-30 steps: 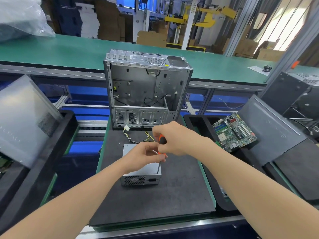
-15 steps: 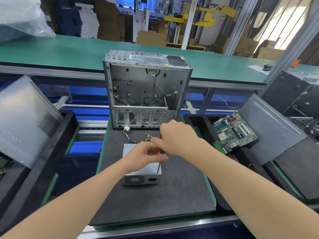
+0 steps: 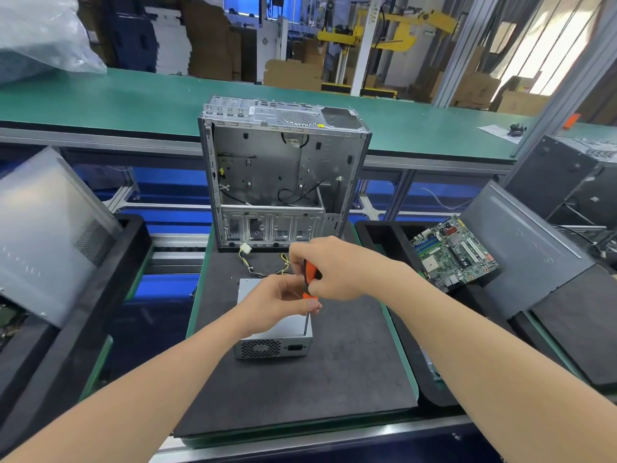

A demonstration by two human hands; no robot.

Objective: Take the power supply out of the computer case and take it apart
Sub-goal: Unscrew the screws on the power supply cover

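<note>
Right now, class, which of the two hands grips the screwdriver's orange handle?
The right hand: it wraps the screwdriver handle, while the left hand pinches lower, by the metal shaft.

Your left hand [image 3: 277, 304] covers most of the top of the power supply [image 3: 273, 342], and your right hand [image 3: 334, 269] hides much of the orange handle of the screwdriver [image 3: 310, 274]. What its tip sits on is too small to tell. The grey side panel [image 3: 43, 228] on your left is cut by the edge. The dark bits on the far paper [image 3: 497, 130] cannot be made out.
</note>
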